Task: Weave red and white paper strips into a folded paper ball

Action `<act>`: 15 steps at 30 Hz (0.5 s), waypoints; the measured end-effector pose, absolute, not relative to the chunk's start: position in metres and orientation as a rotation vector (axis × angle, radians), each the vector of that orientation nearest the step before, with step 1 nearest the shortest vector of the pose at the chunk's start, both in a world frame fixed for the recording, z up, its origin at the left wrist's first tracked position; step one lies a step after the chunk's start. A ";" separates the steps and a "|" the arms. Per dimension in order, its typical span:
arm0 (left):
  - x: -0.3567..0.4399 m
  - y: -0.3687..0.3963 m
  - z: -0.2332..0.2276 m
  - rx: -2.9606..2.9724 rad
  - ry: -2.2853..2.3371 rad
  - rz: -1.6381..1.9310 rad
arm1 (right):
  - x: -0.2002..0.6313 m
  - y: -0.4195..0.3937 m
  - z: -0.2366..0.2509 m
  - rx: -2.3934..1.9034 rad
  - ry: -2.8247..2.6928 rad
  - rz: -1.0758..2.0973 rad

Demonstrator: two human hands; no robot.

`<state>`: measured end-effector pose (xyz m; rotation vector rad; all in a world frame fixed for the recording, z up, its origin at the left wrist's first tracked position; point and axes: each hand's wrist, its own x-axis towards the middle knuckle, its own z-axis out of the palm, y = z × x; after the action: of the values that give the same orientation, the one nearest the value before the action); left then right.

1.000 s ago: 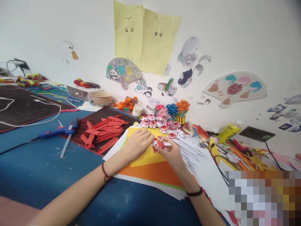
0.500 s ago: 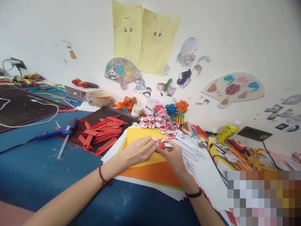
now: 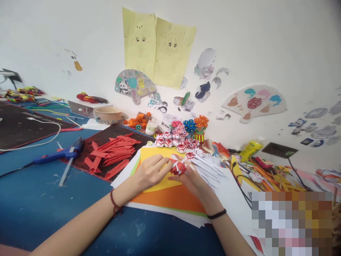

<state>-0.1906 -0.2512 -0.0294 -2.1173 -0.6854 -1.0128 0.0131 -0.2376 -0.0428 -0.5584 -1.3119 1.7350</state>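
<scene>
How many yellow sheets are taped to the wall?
2. The left sheet and the right sheet hang side by side above the desk, edges slightly overlapping, each with a faint pencilled face. None seems hidden.

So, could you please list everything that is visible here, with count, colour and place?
folded paper piece: one, red and white, between both hands
finished paper pieces: a cluster, red and white, behind the hands
paper sheets: a stack, yellow, orange, white, under the hands
red strips: many, on a dark mat, left
glue gun: one, blue, far left
bowl: one, tan, by the wall
yellow drawings: two, on the wall
table: blue
left hand: pinching the piece
right hand: holding the piece
</scene>
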 end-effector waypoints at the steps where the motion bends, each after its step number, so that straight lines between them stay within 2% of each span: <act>1: -0.190 -0.252 -0.029 -2.103 -0.662 -1.014 | 0.011 -0.239 -0.044 -0.567 -1.294 1.758; 4: -0.189 -0.254 -0.025 -2.108 -0.667 -0.970 | 0.005 -0.241 -0.044 -0.589 -1.269 1.703; 11: -0.180 -0.260 -0.017 -2.038 -0.671 -0.901 | 0.009 -0.240 -0.040 -0.720 -1.400 1.353; 15: -0.180 -0.264 -0.017 -2.037 -0.598 -0.886 | 0.004 -0.242 -0.043 -0.724 -1.436 1.340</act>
<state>-0.1802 -0.2636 -0.0172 -2.0367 -0.5984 -0.8858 0.0043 -0.2418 -0.0427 -0.7240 -1.4360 1.3395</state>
